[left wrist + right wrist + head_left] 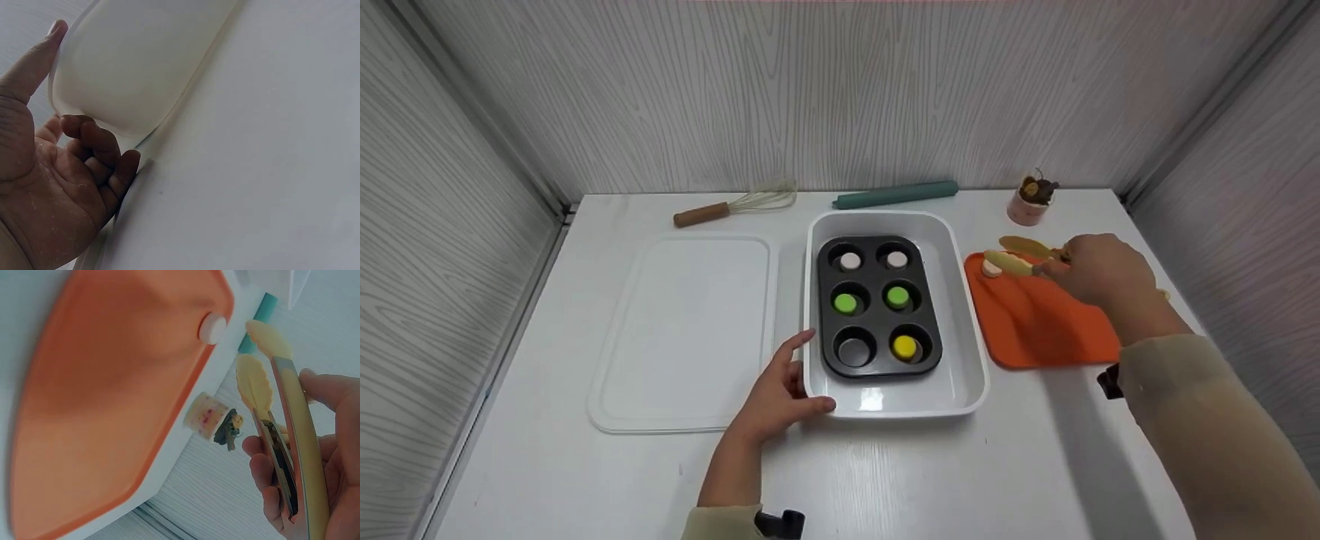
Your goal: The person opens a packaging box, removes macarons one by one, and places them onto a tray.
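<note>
The left hand (776,397) is resting against the near left corner of the deep white rectangular dish (971,330), thumb lying along its front rim and fingers loosely curled at its side wall; the left wrist view confirms the fingers (98,149) touching the wall without closing round it. Inside the dish, a dark six-cup metal muffin tin (879,311) is holding small round pieces: two pale ones in the far cups, two green ones in the middle cups and a yellow one in the near right cup, while the near left cup shows only dark metal. The right hand (1099,270) is gripping a pair of yellow-tipped tongs (1014,259), fingers wrapped round the handles, the two tips standing slightly apart. The tips are hovering just beside a small pale round piece (991,269) lying at the far left corner of the orange silicone mat (1035,322), right of the dish. A flat white plastic lid (682,334) is lying left of the dish. Along the far edge of the white bench (922,472) are lying a wooden-handled wire whisk (735,205), a teal rolling pin (896,194) and a small pink decorated pot (1029,202).
</note>
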`<state>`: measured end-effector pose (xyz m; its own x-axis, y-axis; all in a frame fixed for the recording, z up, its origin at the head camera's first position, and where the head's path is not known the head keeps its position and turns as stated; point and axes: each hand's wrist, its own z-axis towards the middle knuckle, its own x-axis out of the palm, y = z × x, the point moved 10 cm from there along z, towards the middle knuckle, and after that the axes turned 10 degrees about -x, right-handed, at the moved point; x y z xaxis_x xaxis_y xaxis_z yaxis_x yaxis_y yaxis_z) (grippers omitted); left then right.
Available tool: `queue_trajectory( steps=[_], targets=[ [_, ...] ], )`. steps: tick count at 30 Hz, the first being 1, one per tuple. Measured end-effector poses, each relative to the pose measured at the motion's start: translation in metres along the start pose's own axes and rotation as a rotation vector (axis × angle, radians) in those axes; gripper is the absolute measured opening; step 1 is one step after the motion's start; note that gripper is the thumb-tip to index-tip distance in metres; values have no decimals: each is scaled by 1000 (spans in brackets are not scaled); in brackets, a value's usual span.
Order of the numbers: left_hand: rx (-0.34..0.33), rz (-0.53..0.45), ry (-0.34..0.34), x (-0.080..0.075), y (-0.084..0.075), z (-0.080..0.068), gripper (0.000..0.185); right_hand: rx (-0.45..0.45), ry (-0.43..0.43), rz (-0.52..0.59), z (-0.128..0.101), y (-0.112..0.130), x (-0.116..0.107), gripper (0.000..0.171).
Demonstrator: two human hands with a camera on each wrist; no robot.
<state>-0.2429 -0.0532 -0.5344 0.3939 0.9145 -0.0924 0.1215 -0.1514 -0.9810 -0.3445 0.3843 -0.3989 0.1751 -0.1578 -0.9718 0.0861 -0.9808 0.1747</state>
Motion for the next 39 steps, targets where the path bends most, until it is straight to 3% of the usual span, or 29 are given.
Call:
queue_trajectory(
  steps=[7,14,23,39],
  targets=[
    [1,-9,-1,0,0,0,107,-44,-97,-11,-6,23,-18,58],
    [-11,18,-15,0,0,1,107,-88,-120,-21,-11,55,-25,67],
    [-9,13,-3,0,1,1,107,-161,-181,-17,-12,106,-27,51],
    [-3,-2,9,2,-2,1,107,-249,-105,-22,5,175,-14,49]
  ],
)
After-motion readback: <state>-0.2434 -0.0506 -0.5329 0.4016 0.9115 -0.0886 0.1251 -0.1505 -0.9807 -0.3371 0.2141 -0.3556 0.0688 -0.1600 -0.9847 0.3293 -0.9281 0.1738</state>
